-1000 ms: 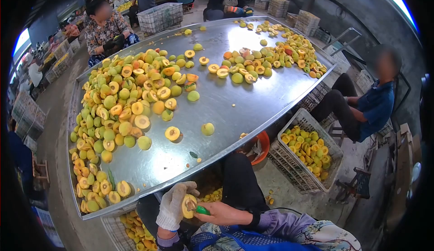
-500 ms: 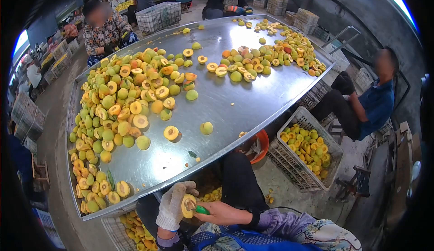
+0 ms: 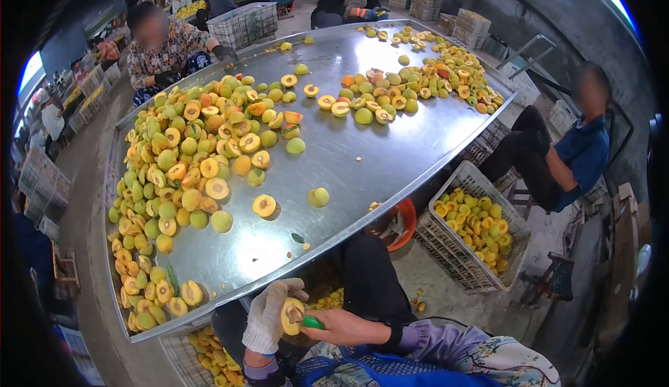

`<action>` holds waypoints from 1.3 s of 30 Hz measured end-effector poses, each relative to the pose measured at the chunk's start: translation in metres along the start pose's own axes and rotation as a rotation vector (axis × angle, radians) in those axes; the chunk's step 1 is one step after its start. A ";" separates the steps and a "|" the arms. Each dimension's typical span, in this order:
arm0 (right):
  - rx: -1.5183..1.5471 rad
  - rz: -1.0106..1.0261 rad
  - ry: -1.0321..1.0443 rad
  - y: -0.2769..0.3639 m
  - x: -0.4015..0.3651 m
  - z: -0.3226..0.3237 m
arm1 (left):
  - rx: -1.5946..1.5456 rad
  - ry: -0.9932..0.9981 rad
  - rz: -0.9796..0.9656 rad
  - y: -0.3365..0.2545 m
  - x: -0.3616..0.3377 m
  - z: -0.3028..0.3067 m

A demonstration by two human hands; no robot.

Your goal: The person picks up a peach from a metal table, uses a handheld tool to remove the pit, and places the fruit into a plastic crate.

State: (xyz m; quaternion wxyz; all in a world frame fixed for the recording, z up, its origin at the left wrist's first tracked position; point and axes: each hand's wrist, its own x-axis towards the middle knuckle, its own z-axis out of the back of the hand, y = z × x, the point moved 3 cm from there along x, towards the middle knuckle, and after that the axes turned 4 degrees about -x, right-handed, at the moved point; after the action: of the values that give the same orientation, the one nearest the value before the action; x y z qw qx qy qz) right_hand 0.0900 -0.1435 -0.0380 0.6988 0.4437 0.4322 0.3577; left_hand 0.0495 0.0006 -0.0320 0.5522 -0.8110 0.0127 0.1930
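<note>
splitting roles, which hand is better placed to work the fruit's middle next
Right, likely: the right hand has the green handle beside the fruit half, held by the left hand.

We see a workroom with a dark grey wall [image 3: 599, 31] at right, crossed by rails, and a concrete floor [image 3: 97, 199]. A broad metal table [image 3: 341, 185] with a raised rim reflects bright patches of light. Plastic crates [image 3: 244, 26] stand behind it; we note bright openings [image 3: 31, 71] at the far left and upper right.
</note>
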 end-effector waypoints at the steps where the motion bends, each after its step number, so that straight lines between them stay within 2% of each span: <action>1: 0.002 0.005 -0.001 -0.001 0.001 0.000 | 0.005 0.000 -0.002 0.000 0.001 0.001; 15: -0.073 0.094 -0.059 -0.012 0.005 -0.002 | -0.003 0.006 -0.003 0.003 0.005 0.005; 21: -0.047 0.033 0.001 -0.007 0.003 0.004 | 0.005 0.017 0.018 0.004 0.006 0.004; 39: -0.033 0.040 -0.010 -0.013 0.000 0.005 | -0.002 0.022 0.034 0.012 0.009 0.001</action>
State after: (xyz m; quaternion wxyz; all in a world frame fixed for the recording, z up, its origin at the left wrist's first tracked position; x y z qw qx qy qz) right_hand 0.0960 -0.1494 -0.0485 0.7011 0.4423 0.4138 0.3763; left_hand 0.0548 -0.0014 -0.0462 0.5478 -0.8133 0.0323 0.1934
